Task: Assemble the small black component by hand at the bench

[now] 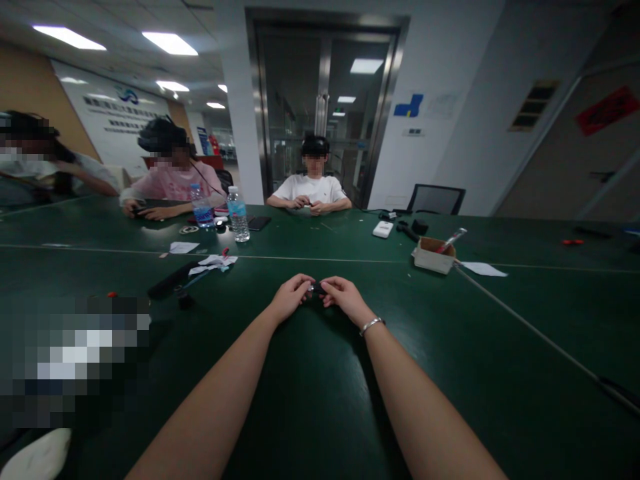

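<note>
My left hand (291,298) and my right hand (346,299) meet over the middle of the dark green table (320,393). Between their fingertips is a small black object with a silvery end (317,289); it is too small to name. Fingers of my left hand pinch the silvery end. The black end is held by the thumb and fingers of my right hand, whose wrist wears a silver bracelet (372,325). Fingers cover much of the object.
Two water bottles (239,215) stand beyond on the left, near crumpled papers (213,264) and a long black item (173,279). At right sits a small open box (434,256) by a cable (525,315). Several people sit across the table, one in a white shirt (320,189) directly opposite.
</note>
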`<action>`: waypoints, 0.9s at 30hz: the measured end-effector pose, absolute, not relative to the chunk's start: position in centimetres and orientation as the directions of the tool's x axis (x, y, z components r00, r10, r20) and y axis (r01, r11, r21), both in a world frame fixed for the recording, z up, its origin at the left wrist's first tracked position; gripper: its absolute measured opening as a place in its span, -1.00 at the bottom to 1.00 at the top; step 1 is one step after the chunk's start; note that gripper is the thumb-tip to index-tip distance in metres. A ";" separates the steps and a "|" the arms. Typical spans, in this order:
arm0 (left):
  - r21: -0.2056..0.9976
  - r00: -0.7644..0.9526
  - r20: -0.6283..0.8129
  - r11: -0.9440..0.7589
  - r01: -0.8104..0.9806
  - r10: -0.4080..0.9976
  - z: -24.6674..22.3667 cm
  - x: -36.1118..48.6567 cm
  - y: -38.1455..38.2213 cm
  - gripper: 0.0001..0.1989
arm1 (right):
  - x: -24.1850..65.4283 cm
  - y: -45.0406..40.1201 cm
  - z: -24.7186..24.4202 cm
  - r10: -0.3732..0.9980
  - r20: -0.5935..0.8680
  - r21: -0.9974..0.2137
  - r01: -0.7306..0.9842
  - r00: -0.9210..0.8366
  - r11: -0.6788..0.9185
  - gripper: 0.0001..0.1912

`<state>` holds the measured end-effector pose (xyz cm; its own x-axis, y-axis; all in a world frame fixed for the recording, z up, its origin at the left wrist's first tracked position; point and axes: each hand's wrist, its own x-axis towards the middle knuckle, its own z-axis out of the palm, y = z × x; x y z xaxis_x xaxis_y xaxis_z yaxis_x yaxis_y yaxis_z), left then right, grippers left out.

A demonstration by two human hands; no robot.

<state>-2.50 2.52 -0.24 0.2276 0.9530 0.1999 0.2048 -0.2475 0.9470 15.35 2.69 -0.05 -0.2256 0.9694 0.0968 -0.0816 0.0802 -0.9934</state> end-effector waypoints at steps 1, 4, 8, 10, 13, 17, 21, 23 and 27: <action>0.949 0.235 0.200 -0.248 0.197 0.951 -0.3 -2.5 2.5 -0.70 | 15.3 2.7 0.0 0.970 0.097 -0.993 -0.081 -0.223 0.081 -0.70; 0.941 0.235 0.225 -0.273 0.201 0.946 -0.3 -2.5 2.5 -0.71 | 15.3 2.6 0.1 0.972 0.095 -0.994 -0.078 -0.215 0.080 -0.70; 0.948 0.208 0.208 -0.249 0.200 0.956 -0.2 -2.6 2.5 -0.68 | 15.3 2.6 0.1 0.973 0.085 -0.995 -0.075 -0.215 0.070 -0.70; 0.951 0.198 0.203 -0.241 0.193 0.959 -0.2 -2.7 2.5 -0.67 | 15.3 2.7 0.1 0.973 0.085 -0.995 -0.068 -0.213 0.071 -0.71; 0.935 0.188 0.248 -0.286 0.208 0.950 -0.1 -2.8 2.5 -0.66 | 15.3 2.8 0.0 0.974 0.078 -0.996 -0.067 -0.214 0.065 -0.72; 0.913 0.196 0.297 -0.338 0.227 0.935 0.1 -2.9 2.4 -0.67 | 15.4 2.8 0.0 0.972 0.067 -0.996 -0.077 -0.225 0.051 -0.73; 0.916 0.196 0.309 -0.347 0.202 0.931 0.1 -3.0 2.5 -0.68 | 15.9 2.4 0.2 0.948 0.154 -0.985 -0.120 -0.278 0.125 -0.58; 0.920 0.187 0.313 -0.346 0.185 0.931 0.1 -3.1 2.5 -0.69 | 16.1 2.3 0.4 0.937 0.196 -0.977 -0.141 -0.291 0.161 -0.32; 0.929 0.213 0.301 -0.336 0.154 0.930 0.1 -3.1 2.6 -0.68 | 15.9 2.3 0.5 0.963 0.101 -0.992 -0.093 -0.248 0.080 -0.37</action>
<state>-3.14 2.57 0.06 0.2132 0.9296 0.3006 0.1537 -0.3358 0.9293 15.88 2.32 0.49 -0.2482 0.9634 0.1010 -0.0928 0.0801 -0.9925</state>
